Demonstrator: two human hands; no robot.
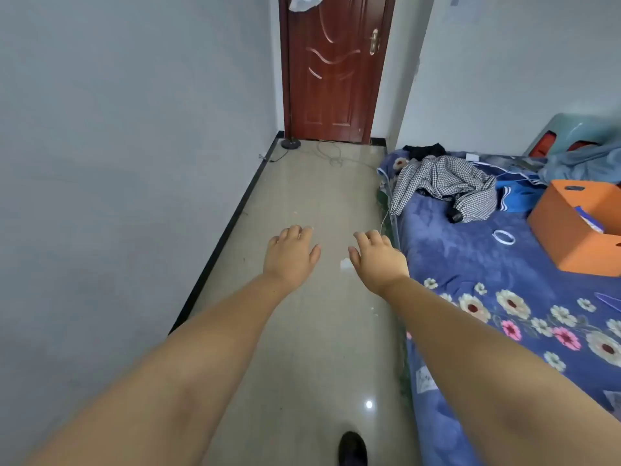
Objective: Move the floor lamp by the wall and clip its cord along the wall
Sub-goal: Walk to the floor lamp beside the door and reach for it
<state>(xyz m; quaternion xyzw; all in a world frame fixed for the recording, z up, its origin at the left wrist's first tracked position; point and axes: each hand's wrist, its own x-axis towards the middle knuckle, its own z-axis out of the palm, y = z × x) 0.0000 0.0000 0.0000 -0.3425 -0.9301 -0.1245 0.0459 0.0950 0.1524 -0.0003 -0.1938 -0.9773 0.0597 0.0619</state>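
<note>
The floor lamp's round dark base (291,143) stands far ahead in the corner where the left wall meets the red door, its thin pole rising along the door frame. A pale cord (331,155) lies in loose loops on the floor before the door, and a dark cord runs from the base to something small at the skirting (263,157). My left hand (291,253) and my right hand (376,255) are stretched forward over the floor, palms down, fingers apart, holding nothing. Both are far short of the lamp.
A bed with a blue flowered cover (487,280) fills the right side, carrying a checked garment (443,186), an orange box (581,227) and a roll of tape (503,237). A black skirting (228,227) runs along the left wall. My shoe (352,449) shows below.
</note>
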